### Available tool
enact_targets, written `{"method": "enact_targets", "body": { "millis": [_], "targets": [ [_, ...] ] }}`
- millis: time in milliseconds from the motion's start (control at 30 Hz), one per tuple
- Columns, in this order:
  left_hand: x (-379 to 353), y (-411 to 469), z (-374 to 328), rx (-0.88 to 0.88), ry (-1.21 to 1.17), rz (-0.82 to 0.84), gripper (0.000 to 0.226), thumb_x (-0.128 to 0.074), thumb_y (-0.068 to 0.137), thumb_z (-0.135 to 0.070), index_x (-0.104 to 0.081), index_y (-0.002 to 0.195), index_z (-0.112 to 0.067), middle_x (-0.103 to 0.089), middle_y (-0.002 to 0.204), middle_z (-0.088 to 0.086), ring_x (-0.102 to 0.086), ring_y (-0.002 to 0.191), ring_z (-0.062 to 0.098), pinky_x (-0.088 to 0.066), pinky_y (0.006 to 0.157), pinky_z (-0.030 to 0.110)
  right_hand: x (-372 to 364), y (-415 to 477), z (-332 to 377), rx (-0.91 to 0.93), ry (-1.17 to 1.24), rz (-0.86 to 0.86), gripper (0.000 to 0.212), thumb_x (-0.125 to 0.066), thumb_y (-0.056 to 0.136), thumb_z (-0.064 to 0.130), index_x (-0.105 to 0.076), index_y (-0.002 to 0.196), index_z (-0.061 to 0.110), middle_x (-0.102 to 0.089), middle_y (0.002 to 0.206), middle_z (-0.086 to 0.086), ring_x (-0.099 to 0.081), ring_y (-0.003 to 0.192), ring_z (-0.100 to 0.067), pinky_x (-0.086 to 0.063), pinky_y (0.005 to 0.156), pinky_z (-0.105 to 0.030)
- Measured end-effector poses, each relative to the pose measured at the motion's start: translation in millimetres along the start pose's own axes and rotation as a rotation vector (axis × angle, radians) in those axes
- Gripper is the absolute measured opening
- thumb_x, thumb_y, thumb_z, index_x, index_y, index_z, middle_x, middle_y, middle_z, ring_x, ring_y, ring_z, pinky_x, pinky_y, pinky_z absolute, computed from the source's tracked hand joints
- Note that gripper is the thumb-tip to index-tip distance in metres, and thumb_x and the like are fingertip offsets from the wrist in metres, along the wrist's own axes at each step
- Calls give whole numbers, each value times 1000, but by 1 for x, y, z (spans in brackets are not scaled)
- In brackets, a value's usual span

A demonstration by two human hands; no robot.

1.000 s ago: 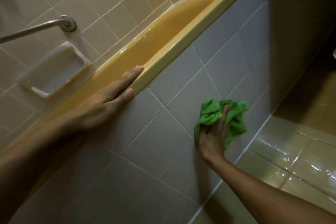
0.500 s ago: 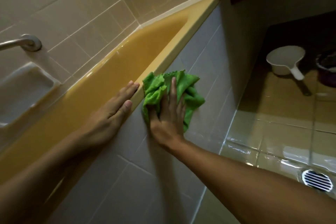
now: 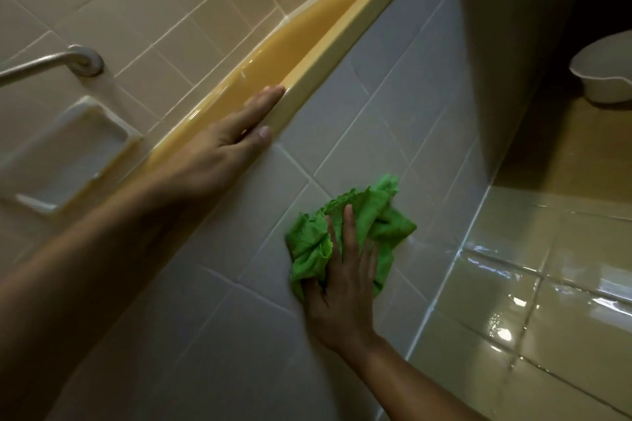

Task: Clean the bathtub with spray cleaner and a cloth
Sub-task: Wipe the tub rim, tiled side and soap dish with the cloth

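The yellow bathtub (image 3: 345, 24) runs diagonally from lower left to upper right, with a grey tiled outer side (image 3: 386, 102) below its rim. My left hand (image 3: 222, 150) rests flat on the rim with straight fingers. A crumpled green cloth (image 3: 372, 219) lies against the tiled side, low down near the floor. My right hand (image 3: 342, 277) presses it to the tiles with the fingers spread over it. No spray cleaner is in view.
A metal grab bar (image 3: 51, 61) and a white soap dish (image 3: 71, 150) sit on the beige wall tiles above the tub. The wet, shiny floor (image 3: 547, 301) lies to the right. A white dipper (image 3: 605, 75) stands on it at the far right.
My right hand has swept the cloth from just under the rim down and to the right along the tiled side. My left hand has stayed on the rim.
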State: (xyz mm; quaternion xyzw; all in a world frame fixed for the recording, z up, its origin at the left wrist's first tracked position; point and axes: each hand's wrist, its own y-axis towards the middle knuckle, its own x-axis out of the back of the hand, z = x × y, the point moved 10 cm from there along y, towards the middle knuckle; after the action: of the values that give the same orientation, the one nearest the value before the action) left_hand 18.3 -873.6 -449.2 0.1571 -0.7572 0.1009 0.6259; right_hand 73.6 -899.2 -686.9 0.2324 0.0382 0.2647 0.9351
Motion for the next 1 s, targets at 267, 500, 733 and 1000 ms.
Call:
{"method": "enact_targets", "body": {
  "millis": [267, 500, 733, 1000],
  "targets": [
    [-4, 17, 14, 41, 222, 23, 66, -40, 99, -49, -17, 160, -37, -15, 171, -8, -9, 159, 12, -8, 130, 46, -13, -48, -66, -279, 69, -46, 73, -43, 93, 47, -22, 161, 31, 1, 171, 9, -5, 158, -32, -6, 120, -67],
    [-1, -20, 11, 88, 256, -1, 71, -44, 100, -48, -17, 163, -35, -12, 172, -12, -9, 157, 4, -11, 130, 45, 7, -45, -93, -353, 176, -139, 77, -39, 94, 47, 7, 155, 56, -10, 171, -3, -19, 154, -38, -17, 119, -65],
    [2, -89, 19, 229, 226, 3, 75, -51, 92, -62, -9, 153, -65, -6, 155, -51, -15, 152, 0, -22, 125, 50, -9, -71, -218, -652, 159, -58, 81, -23, 94, 51, -30, 156, -1, -25, 163, -28, -22, 152, -44, 1, 125, -23],
    [11, -135, 30, 164, 296, -48, 71, -46, 98, -59, -13, 161, -50, -15, 169, -22, -19, 156, 6, -25, 125, 52, -1, -63, -177, -811, 147, -156, 102, -13, 79, 64, -13, 161, 3, -11, 169, -18, -13, 154, -39, -7, 124, -45]
  ]
}}
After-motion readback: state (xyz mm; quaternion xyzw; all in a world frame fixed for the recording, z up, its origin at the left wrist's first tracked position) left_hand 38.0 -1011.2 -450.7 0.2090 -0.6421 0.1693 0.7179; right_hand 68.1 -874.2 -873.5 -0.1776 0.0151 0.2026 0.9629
